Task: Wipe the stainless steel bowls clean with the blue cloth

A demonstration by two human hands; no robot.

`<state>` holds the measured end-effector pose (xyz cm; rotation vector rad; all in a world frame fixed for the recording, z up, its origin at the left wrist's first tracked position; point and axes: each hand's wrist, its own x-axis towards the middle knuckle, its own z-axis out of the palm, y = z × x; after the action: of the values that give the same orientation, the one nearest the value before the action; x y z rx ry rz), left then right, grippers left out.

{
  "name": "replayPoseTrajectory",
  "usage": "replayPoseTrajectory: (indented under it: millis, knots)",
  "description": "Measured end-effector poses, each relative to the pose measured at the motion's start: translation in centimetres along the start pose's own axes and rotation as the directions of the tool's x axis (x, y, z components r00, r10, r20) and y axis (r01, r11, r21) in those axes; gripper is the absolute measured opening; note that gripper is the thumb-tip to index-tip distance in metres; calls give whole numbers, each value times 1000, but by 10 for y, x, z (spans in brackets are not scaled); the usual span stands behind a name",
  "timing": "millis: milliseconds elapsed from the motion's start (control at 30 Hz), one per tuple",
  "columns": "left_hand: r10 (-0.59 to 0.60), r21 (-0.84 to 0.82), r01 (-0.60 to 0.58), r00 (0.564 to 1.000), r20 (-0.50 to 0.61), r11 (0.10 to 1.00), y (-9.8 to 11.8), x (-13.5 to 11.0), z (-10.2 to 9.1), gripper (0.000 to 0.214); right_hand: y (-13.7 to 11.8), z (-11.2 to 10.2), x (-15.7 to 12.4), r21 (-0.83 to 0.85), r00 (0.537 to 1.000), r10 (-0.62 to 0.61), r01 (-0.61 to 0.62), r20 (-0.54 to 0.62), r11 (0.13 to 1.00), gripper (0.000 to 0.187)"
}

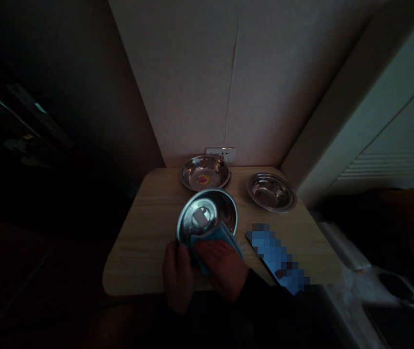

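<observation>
A shiny metal bowl point(225, 203) is tilted over the front half of the small wooden table, its inside facing up and toward me. At its lower left rim my left hand point(178, 276) is closed, thumb and fingers gripping the edge. My right hand point(221, 266) presses a folded blue cloth point(216, 235) against the near inside wall of the bowl, fingers over the cloth. A pale square patch point(200, 217), a label or a reflection, shows on the bowl's bottom. The cloth hides part of the near rim.
Behind the bowl lie stacked shallow metal dishes point(207, 167), the top one with a round sticker. More nested metal bowls point(270, 192) stand at the back right. A phone-like device point(278, 259) with a blurred screen lies at the right. A wall socket point(221, 153) is behind the table point(137, 242).
</observation>
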<state>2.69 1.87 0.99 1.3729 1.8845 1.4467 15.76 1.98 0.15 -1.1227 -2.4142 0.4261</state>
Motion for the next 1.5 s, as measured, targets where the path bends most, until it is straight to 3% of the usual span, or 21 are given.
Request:
replayPoseTrajectory:
  millis: [167,400,633,767,867,1000,1233,1333,1500]
  knots:
    - [10,36,-7,997,-71,999,-6,-4,3,22,-11,6,2,68,999,9,-7,-33,998,55]
    - [80,64,-76,995,-64,995,-8,8,0,21,-1,-28,2,50,991,92,-97,100,994,45]
    - [118,75,-116,993,-28,990,-3,10,-3,21,-20,-13,28,380,990,137,-112,-41,918,52]
    - [77,126,-66,994,-78,990,-6,7,-5,22,-18,-8,43,275,995,63,-40,-74,961,58]
    - [24,147,-3,990,-138,989,-8,8,-4,24,-11,-13,37,176,999,10,-15,32,984,56]
    - [23,150,-2,990,-137,989,-8,8,-2,25,-6,-20,19,108,989,60,-75,135,991,46]
    - [43,165,-22,992,-122,986,-5,6,-4,26,-14,-8,36,200,1000,-1,-1,12,980,58]
    - [43,180,-17,989,-144,983,-9,6,-6,25,-11,-14,36,219,996,-44,27,73,975,51]
    - [62,178,-39,990,-125,983,-13,6,-2,20,10,-36,15,-34,983,37,-31,179,999,40]
